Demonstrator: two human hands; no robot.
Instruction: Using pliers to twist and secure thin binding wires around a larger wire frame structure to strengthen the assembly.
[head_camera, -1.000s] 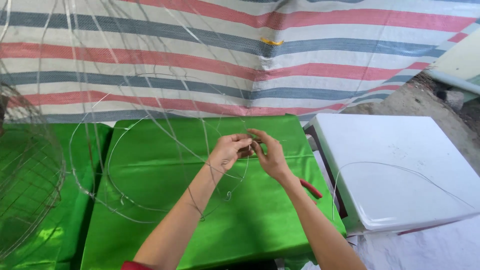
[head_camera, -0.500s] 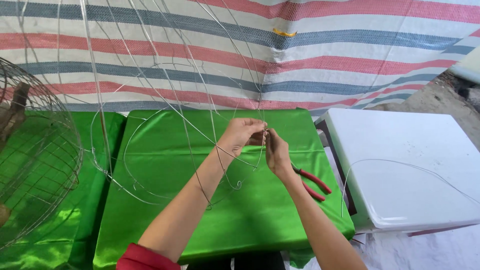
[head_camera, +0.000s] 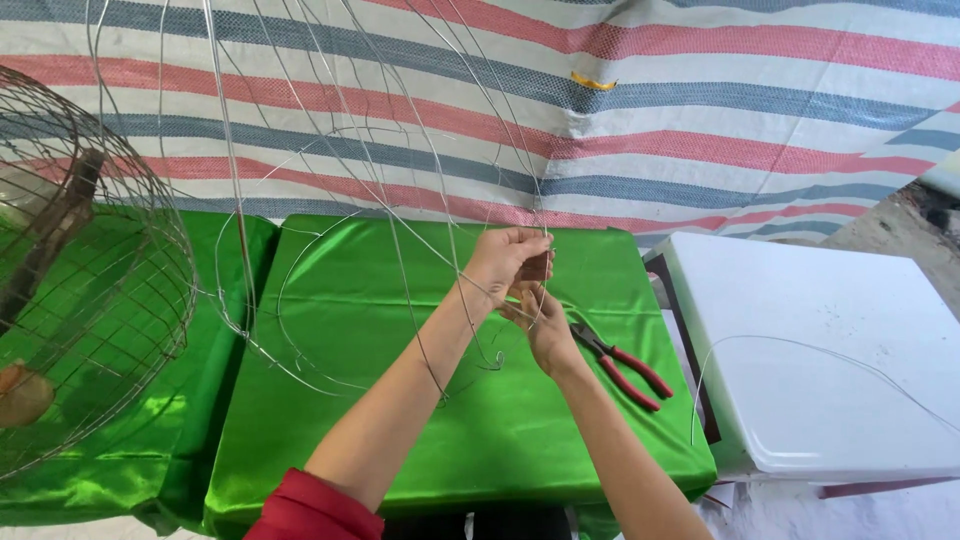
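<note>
A: What are the fingers doing at the centre of the frame?

B: The left hand (head_camera: 505, 262) has its fingers curled together, pinching a strand of the wire frame (head_camera: 330, 230) between thumb and fingertips. The right hand (head_camera: 545, 325) sits just below it, touching it, fingers bent inward on the same strand; how tightly they press I cannot tell, since the left hand covers part of them.

A: And the arms?

B: Both forearms rise from the bottom edge, the left from a red sleeve (head_camera: 310, 505) at lower centre, and converge where the hands meet, above the green cloth (head_camera: 400, 420).

A: Where does the wire lie?

B: Its thin loops fan from the hands up to the upper left of the frame, with rounded hoops resting on the green cloth at centre left.

A: Anything nearby?

B: Red-handled pliers (head_camera: 620, 365) lie on the cloth just right of the right hand. A wire cage (head_camera: 90, 270) fills the left edge, a white table (head_camera: 830, 370) the right, a striped tarp (head_camera: 700, 110) behind.
</note>
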